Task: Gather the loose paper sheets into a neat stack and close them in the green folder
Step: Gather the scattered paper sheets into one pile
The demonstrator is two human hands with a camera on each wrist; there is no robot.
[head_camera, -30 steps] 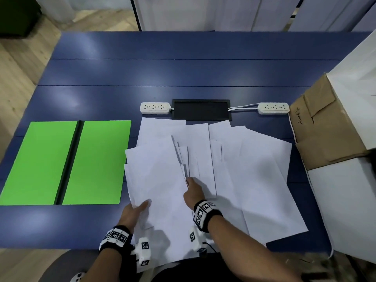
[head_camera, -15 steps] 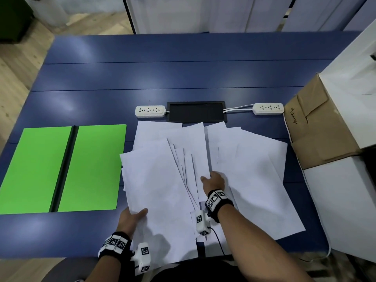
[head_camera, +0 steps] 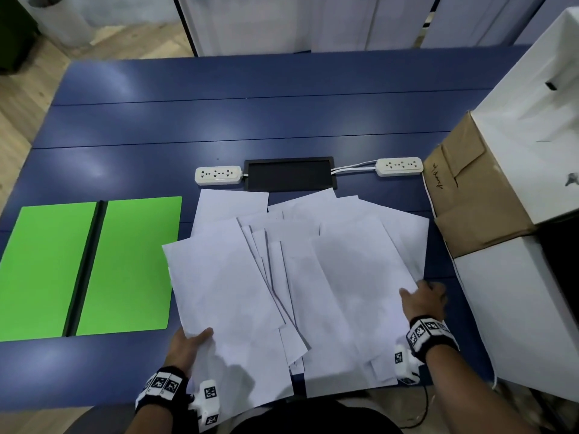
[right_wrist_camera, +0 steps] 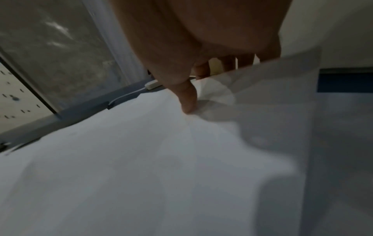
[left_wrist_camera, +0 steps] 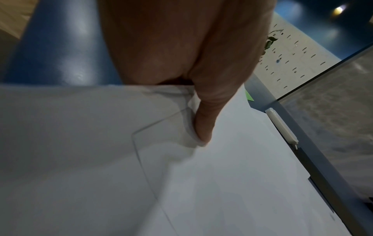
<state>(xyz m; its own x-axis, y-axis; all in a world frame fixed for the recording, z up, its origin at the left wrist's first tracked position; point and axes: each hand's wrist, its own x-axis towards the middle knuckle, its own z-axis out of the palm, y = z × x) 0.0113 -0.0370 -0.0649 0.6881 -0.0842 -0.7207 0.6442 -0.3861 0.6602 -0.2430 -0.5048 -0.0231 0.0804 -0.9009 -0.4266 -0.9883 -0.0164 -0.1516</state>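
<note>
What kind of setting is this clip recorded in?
Probably an office or meeting room: a large blue table with a built-in cable hatch, power strips beside it, and cardboard boxes at one side.

Dim overhead light, soft glare patches on the table (head_camera: 131, 89), wide-angle edge bending, both wrist views blurred and murky

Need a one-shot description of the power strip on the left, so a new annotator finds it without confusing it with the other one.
Start at the black rectangular panel set into the middle of the blue table, just beyond the spread of white paper sheets. The left power strip lies against that panel's left end. Unlike the other strip by the cardboard box, it shows no long white cable.
</note>
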